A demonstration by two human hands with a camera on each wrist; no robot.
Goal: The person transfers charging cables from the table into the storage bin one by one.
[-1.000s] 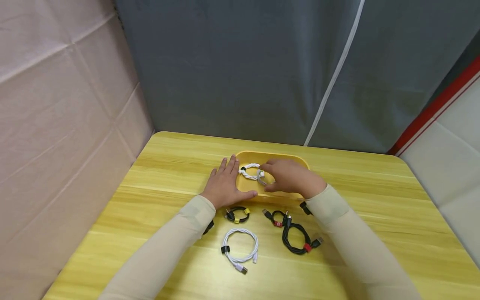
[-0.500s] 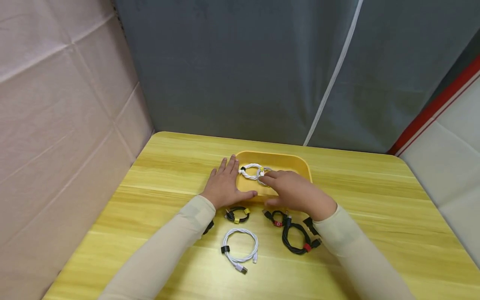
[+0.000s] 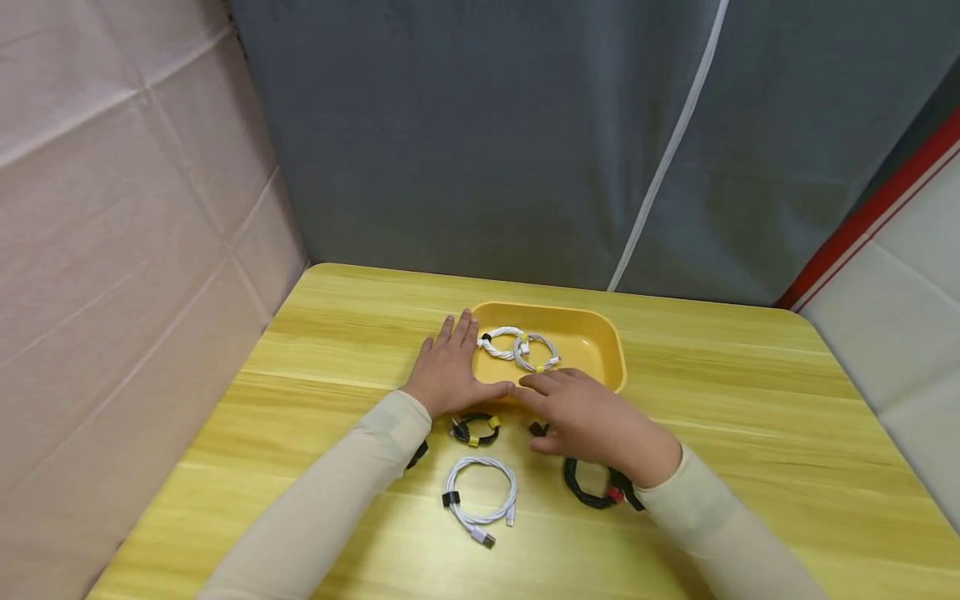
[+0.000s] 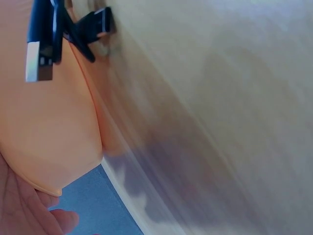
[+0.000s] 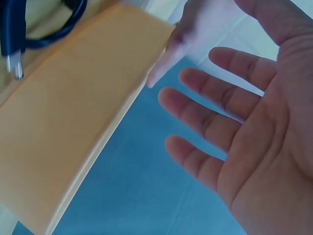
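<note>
Beneath the empty, spread right hand (image 3: 592,421), a black cable (image 3: 588,487) lies half hidden.

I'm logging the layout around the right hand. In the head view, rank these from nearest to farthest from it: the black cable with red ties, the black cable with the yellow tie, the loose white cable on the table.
1. black cable with red ties: partly under the right hand.
2. black cable with the yellow tie: to its left, near the left wrist.
3. loose white cable: left and nearer the person.
</note>
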